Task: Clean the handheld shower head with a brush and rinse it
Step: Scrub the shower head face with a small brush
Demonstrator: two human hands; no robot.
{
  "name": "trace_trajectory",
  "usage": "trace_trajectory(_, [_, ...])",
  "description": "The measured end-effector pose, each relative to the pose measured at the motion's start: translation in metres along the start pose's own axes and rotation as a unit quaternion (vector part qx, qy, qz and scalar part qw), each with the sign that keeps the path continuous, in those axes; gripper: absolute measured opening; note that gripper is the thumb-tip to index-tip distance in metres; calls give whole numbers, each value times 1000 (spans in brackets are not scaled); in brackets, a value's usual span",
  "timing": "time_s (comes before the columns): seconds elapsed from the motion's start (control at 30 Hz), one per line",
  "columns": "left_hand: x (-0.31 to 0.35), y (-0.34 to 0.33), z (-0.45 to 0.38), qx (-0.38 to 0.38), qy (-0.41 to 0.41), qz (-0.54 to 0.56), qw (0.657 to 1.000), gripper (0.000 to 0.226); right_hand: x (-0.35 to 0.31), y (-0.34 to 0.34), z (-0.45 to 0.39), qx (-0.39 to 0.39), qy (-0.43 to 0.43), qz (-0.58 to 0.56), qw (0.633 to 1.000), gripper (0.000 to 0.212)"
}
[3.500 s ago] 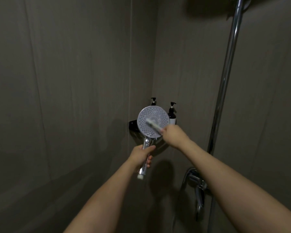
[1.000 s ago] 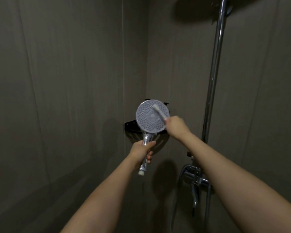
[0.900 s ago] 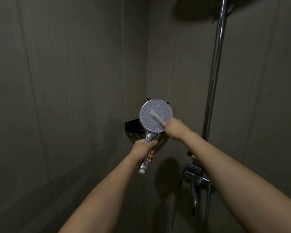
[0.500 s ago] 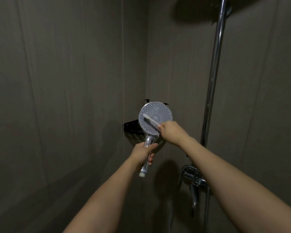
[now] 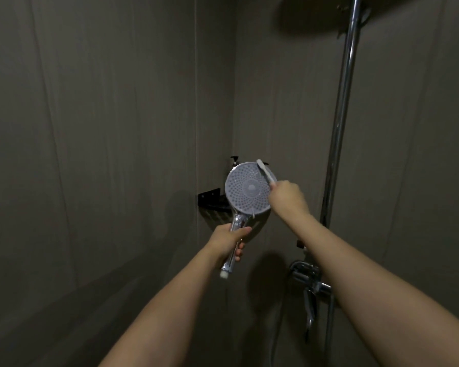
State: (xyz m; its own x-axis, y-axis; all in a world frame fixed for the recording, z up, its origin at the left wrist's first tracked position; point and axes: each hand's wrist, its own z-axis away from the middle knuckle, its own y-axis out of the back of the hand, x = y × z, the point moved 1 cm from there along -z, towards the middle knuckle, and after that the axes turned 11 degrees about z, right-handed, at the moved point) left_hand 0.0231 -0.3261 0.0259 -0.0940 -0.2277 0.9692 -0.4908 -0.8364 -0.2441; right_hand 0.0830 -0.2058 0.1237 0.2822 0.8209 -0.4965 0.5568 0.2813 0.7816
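The left hand (image 5: 227, 241) grips the chrome handle of the shower head (image 5: 247, 190), face toward the camera. The right hand (image 5: 288, 198) grips the brush (image 5: 265, 172); its bristle end lies on the face's upper right edge, above the right hand.

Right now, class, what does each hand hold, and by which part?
The left hand grips the shower head by its chrome handle; the right hand holds the brush by its handle end.

Black corner shelf (image 5: 210, 197) hanging in the wall corner, mostly hiding behind the shower head (image 5: 245, 190), dark pump bottle (image 5: 234, 160) standing on it
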Motion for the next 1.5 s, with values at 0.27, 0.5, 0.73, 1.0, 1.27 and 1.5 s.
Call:
trace_trajectory(0.27, [-6, 4, -1, 1, 6, 5, 1000, 18, 1, 6, -2, 6, -18, 57, 998, 28])
trace_trajectory(0.5, [-3, 3, -3, 9, 1, 0, 1000, 20, 11, -7, -2, -15, -18, 66, 998, 29])
trace_trajectory(0.73, [-4, 5, -6, 5, -1, 8, 1000, 20, 10, -21, 1, -45, 30, 77, 996, 28])
trace_trajectory(1.0, [-2, 13, -6, 4, -2, 19, 1000, 13, 20, -29, 2, -76, 60, 66, 993, 24])
trace_trajectory(1.27, [-2, 10, -8, -1, 1, 23, 1000, 13, 25, -34, 5, -92, 48, 77, 992, 29])
trace_trajectory(1.5, [-9, 7, -12, 3, 2, 28, 1000, 11, 30, -32, 8, -63, 54, 74, 994, 29])
